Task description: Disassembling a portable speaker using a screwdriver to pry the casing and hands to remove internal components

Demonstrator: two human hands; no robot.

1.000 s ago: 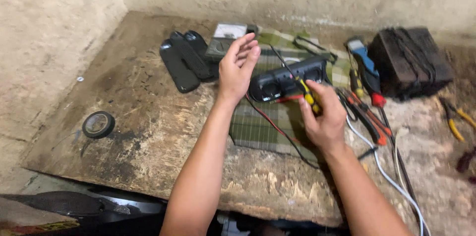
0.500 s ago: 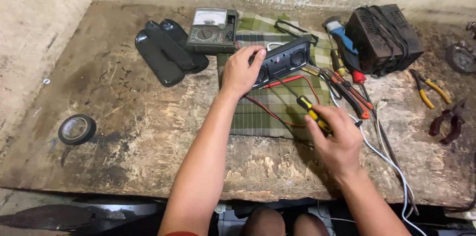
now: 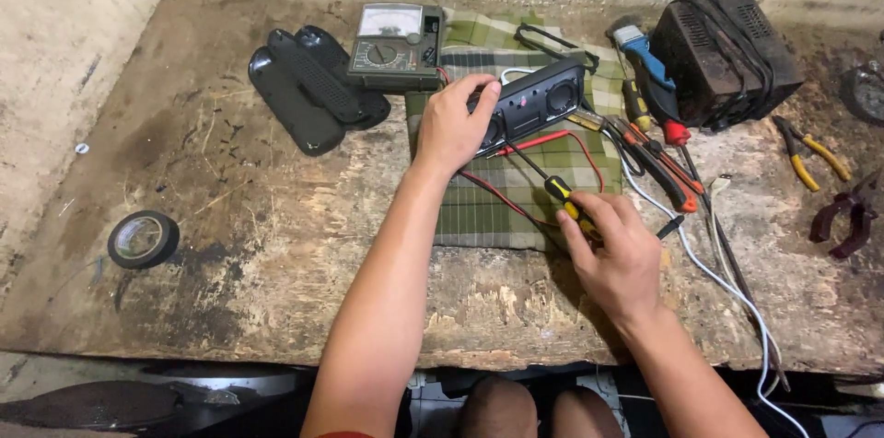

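A black oblong speaker unit (image 3: 539,105) lies tilted on a green checked cloth (image 3: 488,208) in the middle of the wooden workbench. My left hand (image 3: 451,125) grips the speaker's left end. A yellow-and-black screwdriver (image 3: 552,187) is held in my right hand (image 3: 612,254), its thin shaft pointing up-left toward the speaker's lower edge. Red and black wires (image 3: 552,139) run from the speaker across the cloth.
An analog multimeter (image 3: 394,46) and two black plastic covers (image 3: 308,93) lie to the left. A dark boxy transformer (image 3: 723,56), several screwdrivers (image 3: 658,148), pliers (image 3: 810,157) and a white cable (image 3: 727,281) are on the right. A tape roll (image 3: 143,238) sits near the left front edge.
My left hand dropped from raised above the speaker onto its left end. My right hand drew back toward me with the screwdriver. The view shifted so the bench looks lower.
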